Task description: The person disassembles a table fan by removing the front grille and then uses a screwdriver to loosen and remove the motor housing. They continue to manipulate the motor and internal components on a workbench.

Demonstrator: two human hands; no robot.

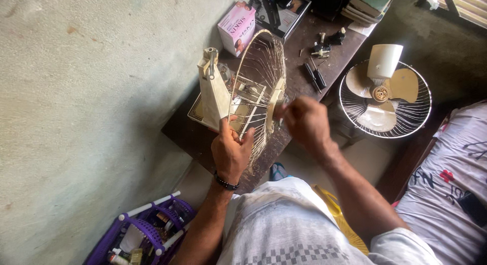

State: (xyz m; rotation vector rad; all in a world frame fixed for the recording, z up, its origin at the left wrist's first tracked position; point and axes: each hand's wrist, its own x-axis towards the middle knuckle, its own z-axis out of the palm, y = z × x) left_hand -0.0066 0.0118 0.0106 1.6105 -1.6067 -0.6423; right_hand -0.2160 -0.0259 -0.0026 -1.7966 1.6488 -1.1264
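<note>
1. The fan guard (pixel 264 87) is held upright over the table edge (pixel 203 153) — gripped by the closed left hand (pixel 231 151); the right hand (pixel 304 120) is pinched shut at its rim.
2. A pink box (pixel 236 27) is seen by the wall.

- A dark beaded bracelet (pixel 225 183) circles the left wrist.
- Short white sleeves (pixel 401 240) leave both forearms bare.
- Below the bracelet, grey-white checked cloth (pixel 289 234) covers the lap.

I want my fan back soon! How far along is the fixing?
Done, it seems: the cream fan body stands on the dark wooden table with no blades showing. In hand: the left hand steadies the fan body, and the right hand works at the hub of its round wire guard. Left: a second fan with tan blades lies open, front guard off.
</note>
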